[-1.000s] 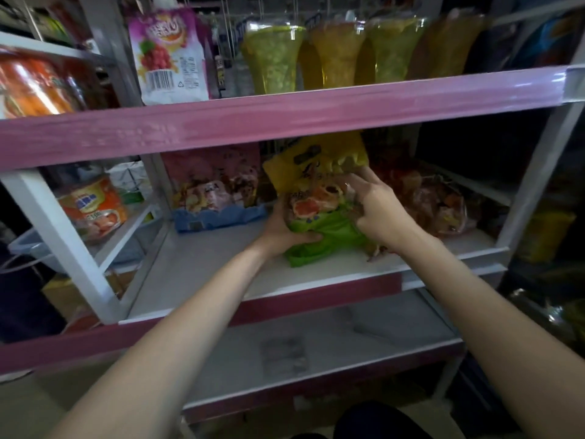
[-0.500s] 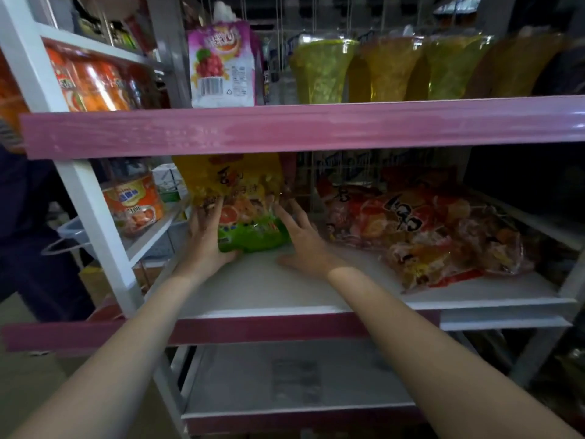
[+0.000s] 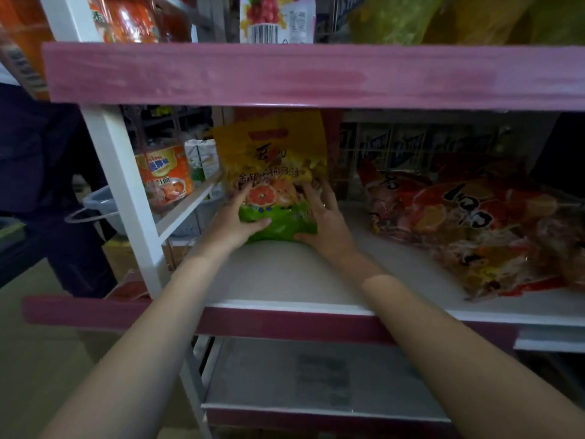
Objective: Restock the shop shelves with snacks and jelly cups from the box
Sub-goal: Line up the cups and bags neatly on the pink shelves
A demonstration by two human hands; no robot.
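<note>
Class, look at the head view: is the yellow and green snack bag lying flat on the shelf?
No, the yellow and green snack bag stands upright, with the left hand and right hand at its sides.

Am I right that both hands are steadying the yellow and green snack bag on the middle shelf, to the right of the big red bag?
Not quite. The head view shows the left hand and right hand steadying the yellow and green snack bag on the middle shelf, but it stands to the left of the big red bag, not the right.
</note>
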